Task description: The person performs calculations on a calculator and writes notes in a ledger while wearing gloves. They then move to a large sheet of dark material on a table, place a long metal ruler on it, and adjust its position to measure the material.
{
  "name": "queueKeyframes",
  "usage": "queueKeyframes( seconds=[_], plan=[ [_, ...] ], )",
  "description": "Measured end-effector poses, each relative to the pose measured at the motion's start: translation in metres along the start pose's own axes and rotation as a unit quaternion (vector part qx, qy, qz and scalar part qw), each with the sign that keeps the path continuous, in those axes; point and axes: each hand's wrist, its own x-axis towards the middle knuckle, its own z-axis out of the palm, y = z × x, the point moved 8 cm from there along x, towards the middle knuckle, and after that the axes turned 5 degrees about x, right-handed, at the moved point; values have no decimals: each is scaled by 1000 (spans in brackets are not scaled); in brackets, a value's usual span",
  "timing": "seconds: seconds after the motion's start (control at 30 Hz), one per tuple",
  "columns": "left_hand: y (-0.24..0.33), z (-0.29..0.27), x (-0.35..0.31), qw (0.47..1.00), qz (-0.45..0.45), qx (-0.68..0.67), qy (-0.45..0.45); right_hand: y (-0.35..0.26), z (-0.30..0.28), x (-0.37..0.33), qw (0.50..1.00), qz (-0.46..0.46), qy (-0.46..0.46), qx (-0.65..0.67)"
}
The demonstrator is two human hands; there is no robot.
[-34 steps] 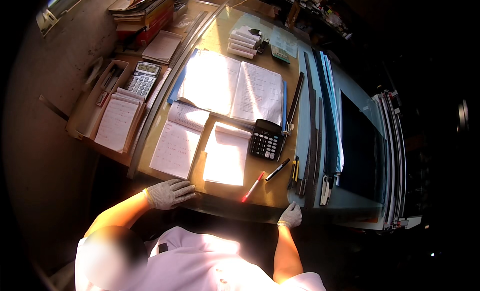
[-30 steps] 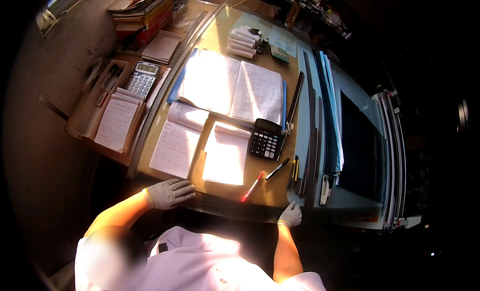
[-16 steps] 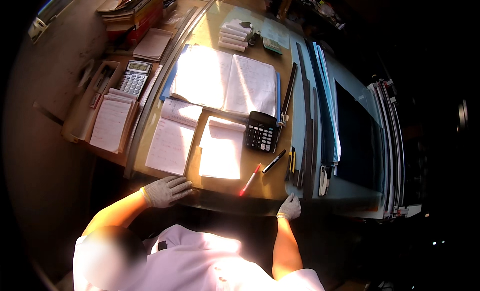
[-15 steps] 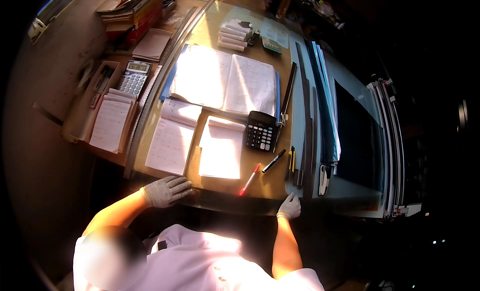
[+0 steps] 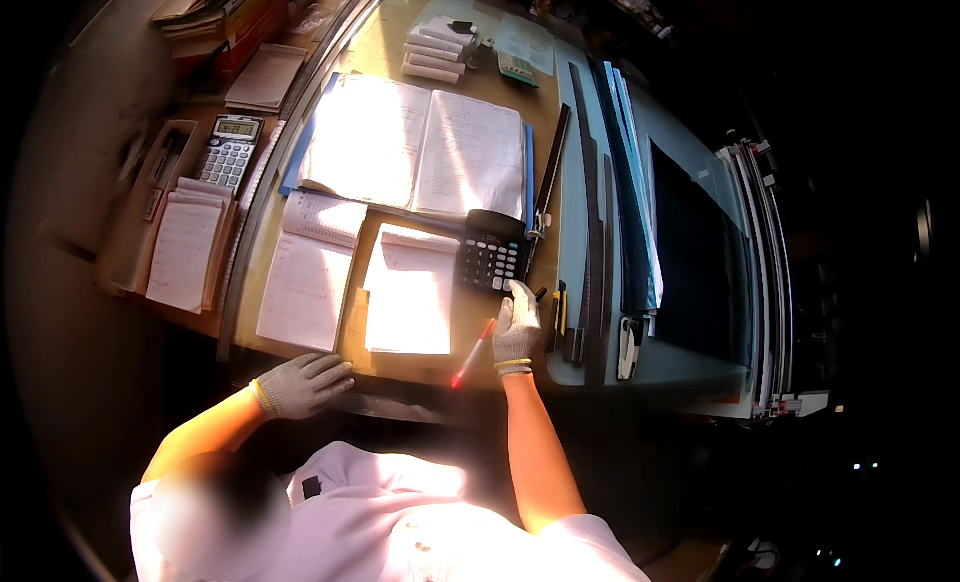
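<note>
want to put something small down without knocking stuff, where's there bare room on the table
Bare tabletop shows between the left rail and the paper stack, beyond the open book; a smaller patch lies between the sunlit pad and red pen. It's crowded around the right hand: black calculator, red pen, yellow cutter.

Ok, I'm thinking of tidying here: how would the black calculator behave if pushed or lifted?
The black calculator would probably slide rather than tip or roll, being broad and low. Its hard-looking, slab-like case should likely stay stiff when lifted.
</note>
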Motion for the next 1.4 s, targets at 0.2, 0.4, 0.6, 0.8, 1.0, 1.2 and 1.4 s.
queueKeyframes(
  seconds=[0.2,0.4,0.6,0.8,1.0,1.2,1.4],
  plan=[
    [-1,-6,6,1000,3,-4,15,47,55,53,983,-47,-90,-152],
    [-3,-13,10,1000,3,-25,18,50,52,50,981,-21,-115,-158],
    [-4,-11,9,1000,3,-27,14,-18,52,22,984,-68,-86,-143],
    [-6,-9,9,1000,3,-24,14,-26,65,13,980,-94,-75,-155],
    [-6,-10,11,999,7,-32,12,-22,64,15,980,-96,-57,-165],
    [-6,-8,10,999,6,-35,14,-25,56,38,992,-70,-25,-103],
    [-6,-11,10,999,3,-30,20,-7,55,36,989,-54,-41,-134]
  ],
)
